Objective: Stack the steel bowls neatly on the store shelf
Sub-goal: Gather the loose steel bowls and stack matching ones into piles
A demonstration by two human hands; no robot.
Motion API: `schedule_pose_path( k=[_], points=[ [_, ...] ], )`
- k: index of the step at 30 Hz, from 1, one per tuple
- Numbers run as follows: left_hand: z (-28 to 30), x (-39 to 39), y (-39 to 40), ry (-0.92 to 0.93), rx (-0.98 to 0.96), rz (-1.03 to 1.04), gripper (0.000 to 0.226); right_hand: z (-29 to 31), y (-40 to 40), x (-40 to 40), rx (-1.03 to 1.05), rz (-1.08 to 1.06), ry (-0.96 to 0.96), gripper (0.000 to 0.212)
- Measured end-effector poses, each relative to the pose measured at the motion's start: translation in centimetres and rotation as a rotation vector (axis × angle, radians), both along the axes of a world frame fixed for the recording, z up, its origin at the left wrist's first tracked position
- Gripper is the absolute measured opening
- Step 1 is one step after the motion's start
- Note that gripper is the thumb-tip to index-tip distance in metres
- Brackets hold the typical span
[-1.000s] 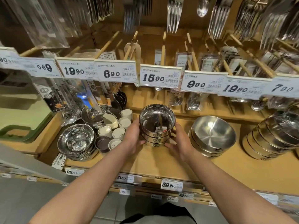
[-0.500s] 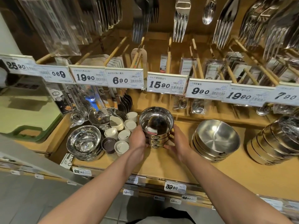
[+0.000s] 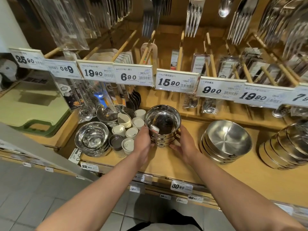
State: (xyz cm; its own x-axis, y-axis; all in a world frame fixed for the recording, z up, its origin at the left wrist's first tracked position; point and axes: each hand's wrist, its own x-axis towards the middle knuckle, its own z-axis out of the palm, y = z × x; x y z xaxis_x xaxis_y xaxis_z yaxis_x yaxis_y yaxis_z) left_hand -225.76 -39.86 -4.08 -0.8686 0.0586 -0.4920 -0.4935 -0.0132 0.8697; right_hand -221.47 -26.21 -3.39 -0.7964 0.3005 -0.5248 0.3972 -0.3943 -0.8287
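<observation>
A shop, kitchenware aisle; price tags w/ barcodes clipped along the wooden shelf; packaged forks hang on pegs overhead; stacked steel bowls and small white cups set out for sale.

Hanging forks cut off at top edge, rightmost price tag cropped, small tag print blurred
</observation>
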Motion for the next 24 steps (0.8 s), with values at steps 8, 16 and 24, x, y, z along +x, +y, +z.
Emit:
schedule_pose_path(
  k=[8,16,24],
  points=[
    [0.1,0.4,-0.4,0.066,-0.059,-0.043,0.035,0.0,-0.8,0.4,-0.003,-0.040,0.012,0.026],
    [0.6,3.3,-1.1,0.103,-0.105,-0.062,0.034,-0.1,-0.1,3.7,0.034,-0.099,0.011,0.026],
    [0.5,8.2,0.6,-0.098,0.024,-0.139,0.022,-0.9,3.0,13.4,-0.019,-0.203,-0.130,0.024]
  ],
)
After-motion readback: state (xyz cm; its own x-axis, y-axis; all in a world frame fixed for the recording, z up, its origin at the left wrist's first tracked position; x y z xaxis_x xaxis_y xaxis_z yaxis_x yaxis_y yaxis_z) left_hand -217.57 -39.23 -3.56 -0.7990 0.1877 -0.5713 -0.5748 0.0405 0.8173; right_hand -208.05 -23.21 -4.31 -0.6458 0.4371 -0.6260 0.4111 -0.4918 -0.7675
